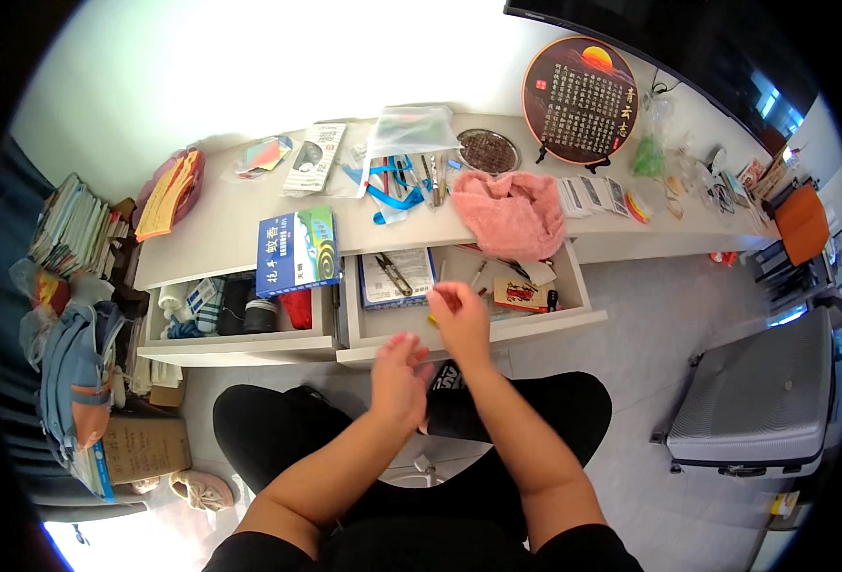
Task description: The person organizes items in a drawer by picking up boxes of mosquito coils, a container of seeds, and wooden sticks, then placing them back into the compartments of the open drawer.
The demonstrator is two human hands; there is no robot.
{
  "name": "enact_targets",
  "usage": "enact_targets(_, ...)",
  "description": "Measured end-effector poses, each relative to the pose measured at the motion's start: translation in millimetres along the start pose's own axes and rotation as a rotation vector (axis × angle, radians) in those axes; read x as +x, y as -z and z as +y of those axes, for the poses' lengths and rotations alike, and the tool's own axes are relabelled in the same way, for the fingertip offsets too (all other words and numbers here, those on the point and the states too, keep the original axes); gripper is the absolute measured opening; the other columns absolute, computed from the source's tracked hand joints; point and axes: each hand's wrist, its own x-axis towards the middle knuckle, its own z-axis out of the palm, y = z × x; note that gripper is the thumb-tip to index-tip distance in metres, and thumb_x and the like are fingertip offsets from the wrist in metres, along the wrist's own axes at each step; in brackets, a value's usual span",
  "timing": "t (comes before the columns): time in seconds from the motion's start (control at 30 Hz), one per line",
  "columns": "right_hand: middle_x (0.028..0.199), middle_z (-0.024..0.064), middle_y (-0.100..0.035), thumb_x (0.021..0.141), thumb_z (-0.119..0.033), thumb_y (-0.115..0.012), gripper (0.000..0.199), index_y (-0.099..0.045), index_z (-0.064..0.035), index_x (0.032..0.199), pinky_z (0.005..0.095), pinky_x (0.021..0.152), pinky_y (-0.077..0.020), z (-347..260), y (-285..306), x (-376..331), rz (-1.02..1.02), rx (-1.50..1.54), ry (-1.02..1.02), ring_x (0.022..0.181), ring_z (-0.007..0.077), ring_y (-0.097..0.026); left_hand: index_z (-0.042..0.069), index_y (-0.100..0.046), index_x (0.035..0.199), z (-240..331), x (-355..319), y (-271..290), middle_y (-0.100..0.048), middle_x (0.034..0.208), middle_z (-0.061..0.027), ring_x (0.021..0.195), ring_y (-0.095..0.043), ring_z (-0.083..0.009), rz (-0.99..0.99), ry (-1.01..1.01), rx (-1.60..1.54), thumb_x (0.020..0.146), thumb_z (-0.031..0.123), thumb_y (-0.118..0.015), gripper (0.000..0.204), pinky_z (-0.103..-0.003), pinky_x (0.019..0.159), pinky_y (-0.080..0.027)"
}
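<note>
My right hand [463,322] is over the front of the right open drawer [383,329], its fingers curled. A small yellow thing [432,318] shows by its fingertips, too small to name. Just in front of that drawer my left hand [400,383] is raised, fingers apart and slightly blurred, with nothing visible in them. Inside the drawer lie a white-and-blue booklet or box [397,276] with dark thread snips [394,275] on it, a yellow-and-red card box [520,294] and several pens. A blue-and-green box [297,252] rests across the left drawer's edge.
The left drawer [240,349] holds dark rolls and cloth. On the desk [221,243] lie a pink towel [512,212], plastic pouches [410,132], cards [593,196] and a round plaque [581,100]. A grey suitcase [755,391] stands right; a backpack [73,381] and carton [149,448] left.
</note>
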Motion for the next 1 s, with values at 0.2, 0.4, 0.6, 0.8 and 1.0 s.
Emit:
enact_targets(0.2,0.099,0.0175,-0.064,0.072,-0.026,-0.073,0.038,-0.063,-0.0009,0.099,0.0418,0.077,-0.0500,18,-38,67,-0.350,-0.794,0.074,0.090,0.0335,-0.063,0.004,-0.036,0.122,83,52,9,-0.045,0.119,-0.0136,0.110,-0.046,-0.0288,0.140,-0.029,-0.154,0.089,0.026,-0.057,0.045,-0.046,0.101,-0.033)
enact_targets(0.4,0.102,0.0191,-0.064,0.073,-0.013,-0.066,0.030,-0.064,-0.0030,0.101,0.0422,0.081,-0.0504,28,-54,86,-0.620,-0.970,-0.009,0.095,0.0342,-0.062,-0.002,-0.015,0.137,111,86,30,-0.023,0.141,-0.0211,0.131,-0.029,-0.0360,0.237,-0.010,-0.194,0.091,0.027,-0.056,0.068,-0.053,0.108,-0.022)
enact_targets(0.6,0.101,0.0160,-0.066,0.070,-0.005,-0.061,0.025,-0.068,-0.0075,0.095,0.0397,0.080,-0.0505,27,-34,74,-1.058,-1.024,0.002,0.094,0.0328,-0.063,0.005,-0.046,0.117,126,77,26,-0.047,0.111,-0.0110,0.109,-0.044,-0.0269,0.308,-0.112,-0.252,0.091,0.023,-0.056,0.033,-0.048,0.101,-0.033)
enact_targets(0.8,0.098,0.0135,-0.066,0.074,-0.022,-0.067,0.032,-0.067,-0.0087,0.104,0.0359,0.079,-0.0505,35,-33,74,-0.962,-0.805,0.006,0.091,0.0260,-0.063,0.007,-0.050,0.110,123,87,34,-0.053,0.097,-0.0086,0.095,-0.053,-0.0237,0.254,-0.217,-0.155,0.091,0.022,-0.057,0.025,-0.047,0.093,-0.041)
enact_targets(1.0,0.101,0.0080,-0.061,0.083,-0.044,-0.062,0.060,-0.046,-0.0077,0.129,0.0302,0.066,-0.0514,-45,-22,42,-0.602,0.362,-0.586,0.085,0.0157,-0.059,0.009,-0.049,0.112,84,39,20,-0.057,0.097,-0.0064,0.086,-0.057,-0.0194,0.051,-0.155,-0.017,0.091,0.017,-0.057,0.024,-0.038,0.078,-0.049)
